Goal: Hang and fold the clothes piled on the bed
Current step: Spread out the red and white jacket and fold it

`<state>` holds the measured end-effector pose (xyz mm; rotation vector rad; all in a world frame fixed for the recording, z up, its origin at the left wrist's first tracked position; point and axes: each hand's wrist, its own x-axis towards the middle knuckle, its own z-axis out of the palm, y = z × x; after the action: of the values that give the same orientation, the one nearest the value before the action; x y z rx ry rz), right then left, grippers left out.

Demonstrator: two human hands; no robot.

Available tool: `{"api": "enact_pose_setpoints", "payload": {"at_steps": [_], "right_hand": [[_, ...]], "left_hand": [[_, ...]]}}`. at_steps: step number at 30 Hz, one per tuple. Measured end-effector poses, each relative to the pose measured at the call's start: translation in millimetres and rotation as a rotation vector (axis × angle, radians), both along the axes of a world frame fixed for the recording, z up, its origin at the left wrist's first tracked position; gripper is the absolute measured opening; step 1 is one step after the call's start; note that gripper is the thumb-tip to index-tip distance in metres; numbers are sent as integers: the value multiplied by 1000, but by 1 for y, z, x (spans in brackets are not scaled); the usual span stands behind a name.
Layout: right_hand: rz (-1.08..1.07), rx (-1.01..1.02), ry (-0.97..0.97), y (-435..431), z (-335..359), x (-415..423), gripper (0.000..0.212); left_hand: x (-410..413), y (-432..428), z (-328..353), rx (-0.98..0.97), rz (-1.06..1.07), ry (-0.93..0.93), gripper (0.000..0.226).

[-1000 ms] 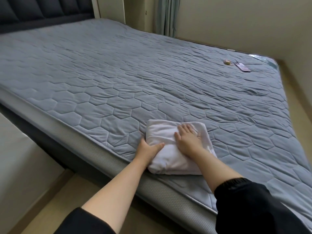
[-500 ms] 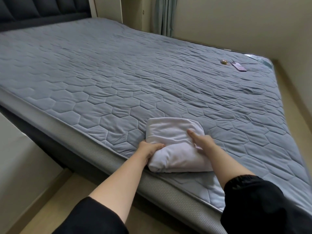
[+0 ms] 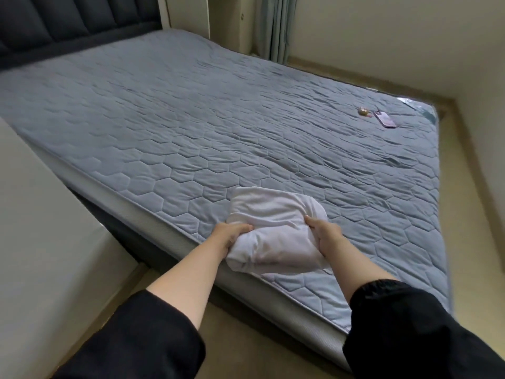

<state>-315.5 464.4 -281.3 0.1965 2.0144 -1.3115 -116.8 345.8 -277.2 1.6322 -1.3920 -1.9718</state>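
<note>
White folded garment (image 3: pixel 276 222) gripped by left hand (image 3: pixel 231 236) and right hand (image 3: pixel 326 236).

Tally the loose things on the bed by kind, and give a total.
folded white garment: 1
phone: 1
small round golden object: 1
Total: 3

Home bedroom: wide bed (image 3: pixel 191 119) with quilted grey cover, padded headboard (image 3: pixel 68 20), curtain (image 3: pixel 273 26).
</note>
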Motion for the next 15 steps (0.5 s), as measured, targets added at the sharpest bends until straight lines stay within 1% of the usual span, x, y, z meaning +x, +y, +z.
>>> {"api": "enact_pose_setpoints", "payload": {"at_steps": [3, 6, 7, 9, 12, 13, 15], "right_hand": [[60, -5, -108, -9, 69, 30, 87], [160, 4, -135, -22, 136, 60, 76], [190, 6, -120, -27, 159, 71, 71], [245, 14, -52, -35, 212, 95, 60], [460, 117, 66, -45, 291, 132, 40], [533, 140, 68, -46, 318, 146, 38], [722, 180, 97, -47, 368, 172, 44]], "left_hand": [[34, -12, 71, -11, -5, -11, 57], [66, -25, 152, -116, 3, -38, 59], [77, -28, 180, -144, 7, -54, 62], [103, -33, 236, -186, 15, -74, 61], [147, -32, 321, -291, 47, -114, 50], [162, -30, 349, -332, 59, -133, 48], [192, -21, 403, -414, 66, -187, 45]]}}
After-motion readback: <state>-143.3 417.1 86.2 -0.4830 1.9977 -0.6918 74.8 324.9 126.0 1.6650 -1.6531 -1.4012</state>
